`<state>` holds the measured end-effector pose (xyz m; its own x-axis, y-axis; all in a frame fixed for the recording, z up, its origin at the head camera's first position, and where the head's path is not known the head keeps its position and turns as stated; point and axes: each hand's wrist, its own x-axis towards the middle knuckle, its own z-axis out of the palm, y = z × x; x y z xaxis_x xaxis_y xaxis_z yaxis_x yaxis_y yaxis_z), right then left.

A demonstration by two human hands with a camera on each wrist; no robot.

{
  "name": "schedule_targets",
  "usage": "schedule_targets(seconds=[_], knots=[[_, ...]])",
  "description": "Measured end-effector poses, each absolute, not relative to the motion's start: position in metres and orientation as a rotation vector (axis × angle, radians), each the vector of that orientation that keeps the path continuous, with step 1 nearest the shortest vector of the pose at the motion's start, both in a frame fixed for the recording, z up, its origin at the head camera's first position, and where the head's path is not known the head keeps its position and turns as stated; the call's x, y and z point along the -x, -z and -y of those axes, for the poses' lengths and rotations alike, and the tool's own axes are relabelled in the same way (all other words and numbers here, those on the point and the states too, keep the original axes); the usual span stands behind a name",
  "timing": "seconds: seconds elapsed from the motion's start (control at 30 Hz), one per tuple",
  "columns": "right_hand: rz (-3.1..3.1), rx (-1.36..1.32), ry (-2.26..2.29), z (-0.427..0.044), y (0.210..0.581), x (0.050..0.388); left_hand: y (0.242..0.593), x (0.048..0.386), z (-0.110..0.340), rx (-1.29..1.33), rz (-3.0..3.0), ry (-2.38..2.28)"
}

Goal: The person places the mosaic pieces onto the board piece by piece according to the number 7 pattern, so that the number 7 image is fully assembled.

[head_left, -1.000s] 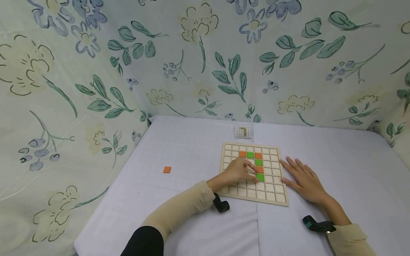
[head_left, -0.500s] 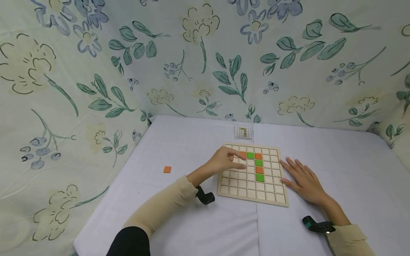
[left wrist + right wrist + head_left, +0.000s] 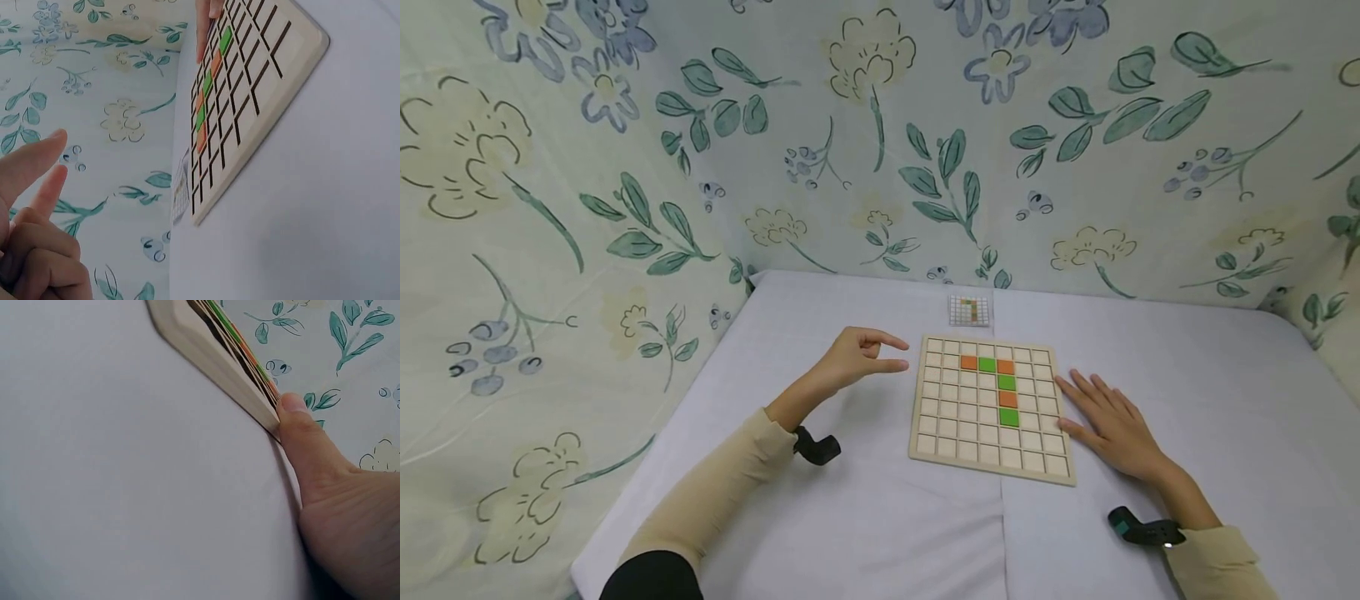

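A pale wooden grid board (image 3: 948, 425) lies on the white table. Three orange and three green square tiles sit in its cells: a short row along the upper part, with an orange tile (image 3: 969, 362) at its left end, then a column down to a green tile (image 3: 1009, 417). My left hand (image 3: 847, 364) hovers off the board's left edge, thumb and index finger straight and apart with nothing between them; its other fingers curl in, as the left wrist view shows. Flat on the table, my right hand (image 3: 1112, 429) touches the board's right edge with its fingertips and thumb (image 3: 306, 437).
Behind the board lies a small card (image 3: 968, 311) printed with a grid and coloured squares. A white cloth covers the table (image 3: 1225, 400), and a floral curtain (image 3: 880, 192) hangs behind it. My left forearm covers the spot where a loose orange tile lay.
My left hand has left the tile column and moved leftward off the board, its thumb and index finger spreading. The loose orange tile is now hidden behind that arm. My right hand stays put.
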<state>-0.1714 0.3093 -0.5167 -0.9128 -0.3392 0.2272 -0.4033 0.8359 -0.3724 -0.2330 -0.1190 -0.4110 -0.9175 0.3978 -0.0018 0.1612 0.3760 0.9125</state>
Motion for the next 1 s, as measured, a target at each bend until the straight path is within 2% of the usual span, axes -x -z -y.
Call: schedule_targets(seconds=[0.53,1.0], knots=[[2.877,-0.567,-0.614,-0.309,0.519,0.171,0.42,0.233,0.22,-0.502,-2.414,-1.529],[2.876,-0.574,-0.615,-0.309,0.518,0.171,0.444,0.228,0.276,-0.452,-2.401,-1.446]])
